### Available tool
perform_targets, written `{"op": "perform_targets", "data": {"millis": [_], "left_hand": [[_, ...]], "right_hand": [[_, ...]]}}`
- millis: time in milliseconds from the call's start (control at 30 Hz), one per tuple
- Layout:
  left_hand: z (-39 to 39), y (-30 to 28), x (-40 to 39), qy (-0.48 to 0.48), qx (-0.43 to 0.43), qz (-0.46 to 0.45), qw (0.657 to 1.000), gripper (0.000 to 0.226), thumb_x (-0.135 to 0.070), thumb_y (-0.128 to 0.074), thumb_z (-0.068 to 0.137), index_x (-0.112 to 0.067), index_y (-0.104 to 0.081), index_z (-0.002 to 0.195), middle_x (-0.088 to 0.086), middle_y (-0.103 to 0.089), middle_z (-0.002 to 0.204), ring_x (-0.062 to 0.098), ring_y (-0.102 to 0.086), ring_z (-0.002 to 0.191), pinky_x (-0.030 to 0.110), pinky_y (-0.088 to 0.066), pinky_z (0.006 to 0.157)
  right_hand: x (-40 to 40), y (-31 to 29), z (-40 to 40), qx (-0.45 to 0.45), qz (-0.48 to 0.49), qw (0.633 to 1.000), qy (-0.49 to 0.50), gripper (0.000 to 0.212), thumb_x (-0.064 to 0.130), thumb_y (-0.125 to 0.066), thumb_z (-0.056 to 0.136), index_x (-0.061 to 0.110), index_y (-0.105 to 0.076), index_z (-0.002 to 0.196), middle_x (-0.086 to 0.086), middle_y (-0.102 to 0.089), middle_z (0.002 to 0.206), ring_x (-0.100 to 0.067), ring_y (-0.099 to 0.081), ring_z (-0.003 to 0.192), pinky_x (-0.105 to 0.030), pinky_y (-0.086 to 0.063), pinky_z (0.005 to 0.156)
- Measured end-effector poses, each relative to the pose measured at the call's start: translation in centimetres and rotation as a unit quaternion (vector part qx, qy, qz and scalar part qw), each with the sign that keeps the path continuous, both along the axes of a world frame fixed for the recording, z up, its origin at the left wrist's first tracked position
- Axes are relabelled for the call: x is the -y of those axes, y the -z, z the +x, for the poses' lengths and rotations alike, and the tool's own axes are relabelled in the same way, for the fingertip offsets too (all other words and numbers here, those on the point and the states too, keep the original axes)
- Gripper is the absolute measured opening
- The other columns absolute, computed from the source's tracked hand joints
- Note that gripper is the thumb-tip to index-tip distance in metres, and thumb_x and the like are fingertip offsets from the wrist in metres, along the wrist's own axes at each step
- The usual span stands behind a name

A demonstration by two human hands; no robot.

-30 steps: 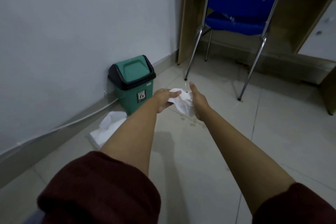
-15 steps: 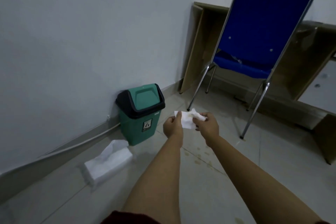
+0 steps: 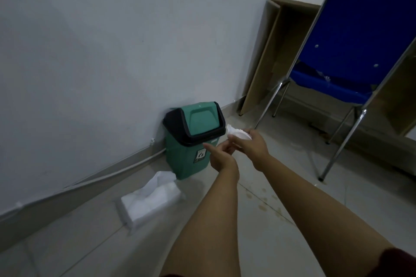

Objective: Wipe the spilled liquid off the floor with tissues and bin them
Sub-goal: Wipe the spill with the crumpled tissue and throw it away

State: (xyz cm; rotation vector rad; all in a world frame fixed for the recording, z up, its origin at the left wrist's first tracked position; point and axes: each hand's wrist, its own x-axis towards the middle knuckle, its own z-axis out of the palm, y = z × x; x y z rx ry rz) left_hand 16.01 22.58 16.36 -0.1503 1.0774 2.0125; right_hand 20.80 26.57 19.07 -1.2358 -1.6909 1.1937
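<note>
At frame centre the right hand [image 3: 253, 146] grips a crumpled white tissue [image 3: 236, 132] beside the green swing-lid plastic bin [image 3: 191, 141], left hand [image 3: 221, 156] loose-fingered: push the flap inward, then release.

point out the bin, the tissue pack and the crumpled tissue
green swing-lid bin [image 3: 186, 159], head view, front wall
tissue pack [image 3: 149, 203], head view, top face
crumpled tissue [image 3: 237, 134], head view, exposed wad

office corner, desk [image 3: 265, 58], blue chair [image 3: 351, 36]
</note>
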Motion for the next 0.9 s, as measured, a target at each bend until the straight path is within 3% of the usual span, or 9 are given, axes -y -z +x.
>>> {"op": "perform_targets", "data": {"millis": [100, 200, 267, 367, 433, 533, 667, 800, 900], "left_hand": [[-2.6, 0.2, -0.3, -0.013, -0.038, -0.029, 0.999, 0.06, -0.046, -0.022, 0.101, -0.006, -0.062, 0.08, 0.01, -0.069, 0.072, 0.019, -0.062, 0.06, 0.028, -0.049, 0.065], [-5.7, 0.8, -0.3, -0.031, -0.203, -0.117, 0.972, 0.031, -0.029, -0.035, 0.099, -0.011, -0.054, 0.081, 0.007, -0.062, 0.083, 0.022, -0.056, 0.075, 0.027, -0.04, 0.064], [-7.7, 1.6, -0.1, -0.004, -0.374, -0.166, 0.912, 0.021, -0.023, -0.041, 0.097, -0.011, -0.056, 0.089, 0.004, -0.055, 0.094, 0.019, -0.049, 0.09, 0.025, -0.037, 0.067], [-10.6, 2.8, 0.2, 0.045, -0.587, -0.245, 0.77, 0.023, -0.021, -0.043, 0.096, -0.011, -0.059, 0.11, 0.003, -0.054, 0.119, 0.019, -0.04, 0.115, 0.028, -0.035, 0.094], [-12.2, 3.2, 0.1, 0.052, -0.667, -0.276, 0.69, 0.031, -0.019, -0.043, 0.095, -0.012, -0.055, 0.123, 0.002, -0.052, 0.131, 0.02, -0.038, 0.123, 0.031, -0.032, 0.102], [-12.9, 3.6, -0.4, 0.058, -0.716, -0.293, 0.63, 0.036, -0.021, -0.041, 0.096, -0.013, -0.053, 0.129, 0.004, -0.036, 0.149, 0.023, -0.028, 0.135, 0.034, -0.025, 0.111], [-13.6, 3.8, -1.5, 0.043, -0.697, -0.331, 0.634, 0.038, -0.029, -0.038, 0.099, -0.019, -0.049, 0.134, 0.005, 0.012, 0.16, 0.028, 0.01, 0.147, 0.046, -0.004, 0.119], [-14.6, 4.2, -2.0, 0.052, -0.68, -0.288, 0.672, 0.042, -0.03, -0.033, 0.102, -0.019, -0.044, 0.141, 0.002, 0.008, 0.161, 0.024, 0.005, 0.148, 0.041, -0.003, 0.12], [-14.5, 4.9, -2.5, 0.021, -0.673, -0.241, 0.698, 0.041, -0.027, -0.037, 0.101, -0.015, -0.047, 0.139, 0.002, 0.001, 0.161, 0.022, -0.002, 0.148, 0.033, -0.004, 0.12]], "right_hand": [[-0.7, 0.1, -1.5, -0.091, -0.034, 0.995, 0.0, 0.033, 0.014, -0.073, 0.082, 0.007, -0.054, 0.107, -0.017, -0.056, 0.116, -0.03, -0.063, 0.103, -0.033, -0.057, 0.084], [-2.3, 0.3, -3.0, -0.084, -0.044, 0.996, 0.005, 0.031, 0.018, -0.072, 0.084, 0.008, -0.053, 0.106, -0.017, -0.057, 0.114, -0.031, -0.062, 0.103, -0.031, -0.056, 0.082], [-3.5, 0.7, -4.1, -0.006, -0.011, 1.0, 0.008, 0.032, 0.027, -0.071, 0.084, 0.011, -0.054, 0.104, -0.013, -0.059, 0.107, -0.03, -0.063, 0.098, -0.033, -0.055, 0.078], [-5.1, 1.2, -6.1, 0.086, 0.097, 0.992, 0.009, 0.035, 0.033, -0.072, 0.083, 0.011, -0.059, 0.107, -0.008, -0.061, 0.103, -0.023, -0.059, 0.091, -0.033, -0.051, 0.076], [-6.1, 1.7, -7.7, 0.097, 0.149, 0.984, -0.022, 0.029, 0.025, -0.072, 0.084, 0.013, -0.059, 0.107, -0.006, -0.061, 0.105, -0.02, -0.058, 0.091, -0.03, -0.049, 0.074], [-7.3, 2.9, -10.0, 0.157, 0.209, 0.962, -0.081, 0.023, 0.014, -0.069, 0.084, 0.013, -0.06, 0.105, -0.008, -0.06, 0.107, -0.018, -0.055, 0.089, -0.026, -0.043, 0.071], [-8.7, 4.3, -12.0, 0.253, 0.252, 0.923, -0.142, 0.021, 0.009, -0.061, 0.086, 0.006, -0.066, 0.106, -0.018, -0.055, 0.111, -0.032, -0.058, 0.096, -0.032, -0.046, 0.079], [-8.9, 5.7, -12.9, 0.368, 0.248, 0.875, -0.193, 0.051, 0.045, -0.033, 0.1, 0.008, -0.068, 0.099, -0.018, -0.061, 0.111, -0.035, -0.058, 0.104, -0.042, -0.042, 0.092], [-9.2, 6.1, -13.5, 0.509, 0.223, 0.808, -0.197, 0.079, 0.061, -0.007, 0.096, 0.012, -0.068, 0.11, -0.016, -0.063, 0.121, -0.031, -0.054, 0.115, -0.053, -0.022, 0.105]]}}
